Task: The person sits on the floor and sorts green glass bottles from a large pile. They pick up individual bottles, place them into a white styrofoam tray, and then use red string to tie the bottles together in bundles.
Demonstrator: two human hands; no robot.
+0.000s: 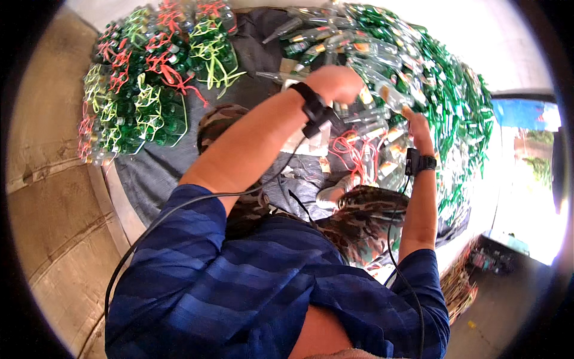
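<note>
My right hand grips a clear glass bottle by the end nearest it, at the left edge of the bottle heap. My left hand is over the near side of the heap, its fingers curled and blurred. Whether it holds anything is hidden. Around both hands lie clear and green glass bottles, many with labels, piled on their sides. Below the hands, a tangle of red plastic twine lies among clear bottles. A pale flat board or block shows beneath my left wrist.
Upright bundles of bottles, tied with red and yellow-green twine, stand at the left on a black sheet. A large green heap rises at the right. My shoe is near the twine. Cables run from both wrist devices.
</note>
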